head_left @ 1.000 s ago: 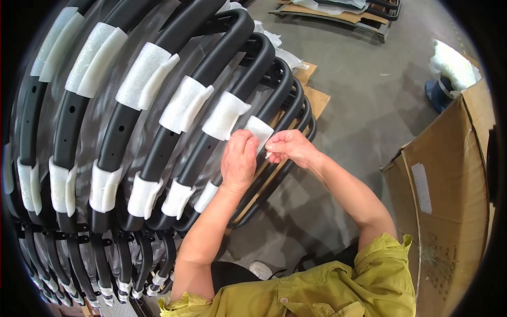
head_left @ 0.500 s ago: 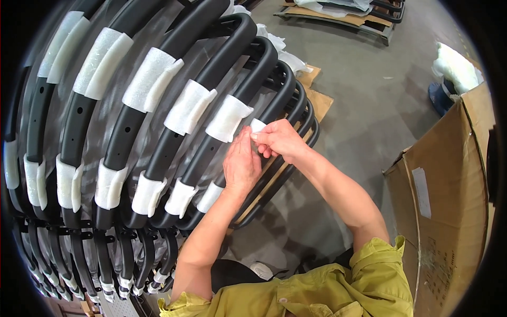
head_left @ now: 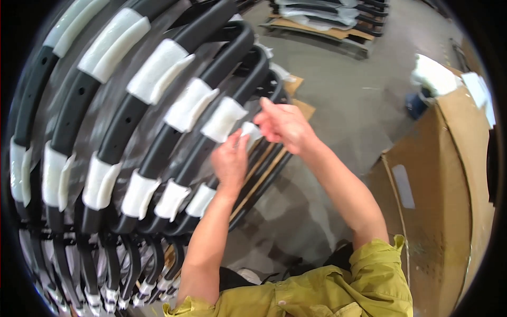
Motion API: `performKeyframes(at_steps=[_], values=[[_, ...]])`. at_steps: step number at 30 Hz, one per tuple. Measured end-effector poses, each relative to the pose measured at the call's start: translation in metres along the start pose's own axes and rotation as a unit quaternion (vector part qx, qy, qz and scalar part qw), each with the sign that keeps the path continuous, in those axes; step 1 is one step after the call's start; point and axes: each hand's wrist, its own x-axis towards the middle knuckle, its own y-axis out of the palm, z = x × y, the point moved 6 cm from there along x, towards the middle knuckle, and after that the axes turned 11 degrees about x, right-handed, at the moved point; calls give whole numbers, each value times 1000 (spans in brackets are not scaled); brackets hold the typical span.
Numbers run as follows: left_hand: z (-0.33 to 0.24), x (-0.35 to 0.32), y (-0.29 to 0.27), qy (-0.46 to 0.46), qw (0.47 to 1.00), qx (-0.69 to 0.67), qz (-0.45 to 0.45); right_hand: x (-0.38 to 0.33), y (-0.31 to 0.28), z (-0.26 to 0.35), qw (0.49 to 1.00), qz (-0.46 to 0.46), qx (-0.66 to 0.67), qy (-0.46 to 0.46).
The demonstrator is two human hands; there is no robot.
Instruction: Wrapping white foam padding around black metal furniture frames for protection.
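Presently both hands, left (head_left: 231,161) and right (head_left: 285,126), pinch a white foam pad (head_left: 248,130) against the nearest black curved frame (head_left: 264,68) (rack's right end). Advisable: keep it taut and square, matching the neighbouring pad (head_left: 223,119).

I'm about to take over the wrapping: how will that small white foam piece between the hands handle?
The white foam piece probably feels very light and floppy: it bends between the left hand and right hand. Similar foam pads curl around the black curved frames, so it likely compresses easily and tears if pulled hard.
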Motion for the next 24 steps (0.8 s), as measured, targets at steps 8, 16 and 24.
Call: performKeyframes(at_steps=[8, 16, 24], values=[[5, 4, -6, -15, 993, 120, -16, -7, 83, 135, 925, 46, -351, -136], [8, 6, -4, -47, 988, 144, 29, -174, -107, 385, 393, -369, -836, -104], [-4, 7, -11, 12, 1000, 22, 6, -248, -170, 423, 240, -418, -864, -146]])
